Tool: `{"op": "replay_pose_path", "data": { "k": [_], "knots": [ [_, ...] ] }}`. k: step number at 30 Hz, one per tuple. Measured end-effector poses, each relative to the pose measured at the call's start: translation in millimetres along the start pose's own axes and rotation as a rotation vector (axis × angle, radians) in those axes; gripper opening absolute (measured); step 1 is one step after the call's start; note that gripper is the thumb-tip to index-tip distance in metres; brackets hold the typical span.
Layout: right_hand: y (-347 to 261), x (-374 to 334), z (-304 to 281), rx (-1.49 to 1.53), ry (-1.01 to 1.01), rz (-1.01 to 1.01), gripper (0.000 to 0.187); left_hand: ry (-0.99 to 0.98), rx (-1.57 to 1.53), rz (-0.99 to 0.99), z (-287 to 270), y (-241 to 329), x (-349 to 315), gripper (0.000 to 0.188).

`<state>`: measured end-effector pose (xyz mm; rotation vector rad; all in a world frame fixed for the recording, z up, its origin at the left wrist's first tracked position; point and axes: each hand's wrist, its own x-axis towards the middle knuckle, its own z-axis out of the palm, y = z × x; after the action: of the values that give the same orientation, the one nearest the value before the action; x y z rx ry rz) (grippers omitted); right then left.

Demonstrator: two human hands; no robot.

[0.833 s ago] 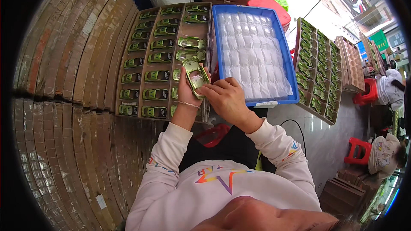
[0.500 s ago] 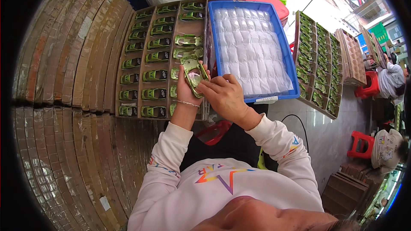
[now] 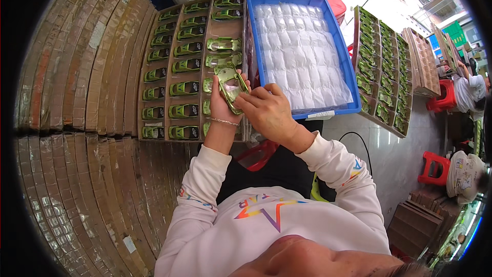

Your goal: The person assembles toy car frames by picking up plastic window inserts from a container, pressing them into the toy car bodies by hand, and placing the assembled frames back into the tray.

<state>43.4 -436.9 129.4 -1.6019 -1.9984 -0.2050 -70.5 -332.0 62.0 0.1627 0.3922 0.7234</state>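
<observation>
My left hand is wrapped round a green toy car body shell, its hollow underside turned up. Against the shell's near end press the bent fingers of my right hand; what its fingertips pinch, if anything, is hidden. Both hands are above the near right part of a brown cardboard tray. Rows of green car shells with black windows lie in its columns. In the right column several shells without black windows lie partly under my left hand.
Right of the tray stands a blue plastic bin of white plastic-wrapped packs. Farther right leans another tray of green shells. Stacked cardboard trays wall the left side. Red stools and a co-worker are at the far right.
My hands keep nearly the same hold on the car shell. The right hand's fingers have shifted slightly along its near end. The view has tilted a little.
</observation>
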Motion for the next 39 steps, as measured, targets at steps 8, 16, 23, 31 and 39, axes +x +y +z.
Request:
{"op": "replay_pose_path", "data": {
  "k": [8,16,23,31,39],
  "knots": [
    [-2,2,-1,-0.014,-0.070,0.005,0.020,0.007,0.024,0.014,-3,2,1,0.063],
    [1,2,3,-0.006,-0.006,0.013,0.021,0.002,0.059,0.024,4,1,1,0.062],
    [2,-1,4,-0.027,0.012,0.017,0.021,-0.016,0.051,0.009,6,-2,1,0.062],
    [7,2,13,-0.026,0.004,-0.014,0.016,0.072,0.099,0.033,2,-6,4,0.061],
    [18,3,26,0.014,-0.105,-0.082,0.010,0.189,0.171,0.062,-5,-7,10,0.058]
  ]
}}
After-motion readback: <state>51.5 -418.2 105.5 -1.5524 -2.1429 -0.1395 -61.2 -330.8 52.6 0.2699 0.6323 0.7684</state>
